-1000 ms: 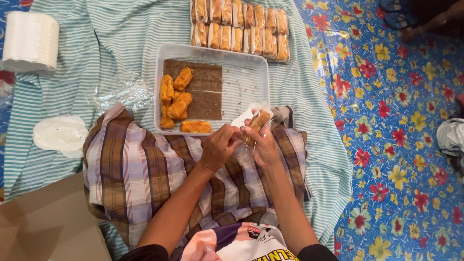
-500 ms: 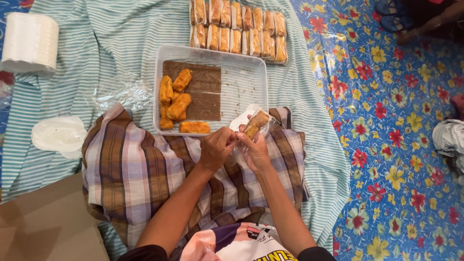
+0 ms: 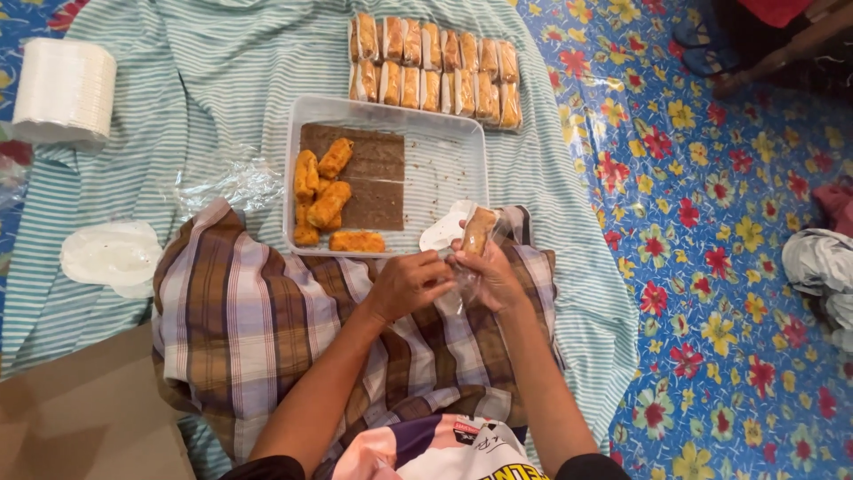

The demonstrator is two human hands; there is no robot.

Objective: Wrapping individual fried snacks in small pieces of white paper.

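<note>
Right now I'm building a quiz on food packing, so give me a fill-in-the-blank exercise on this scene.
1. The right hand holds a fried roll inside a clear ____ bag.
2. The unwrapped rolls lie in a white ____.
3. The wrapped rolls beyond the tray form ____ rows.
4. The left hand rests over a ____ cloth.

Missing words: plastic; tray; two; checked

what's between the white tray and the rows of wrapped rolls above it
Head view: only a narrow strip of striped cloth separates the white tray from the wrapped rolls.
</note>
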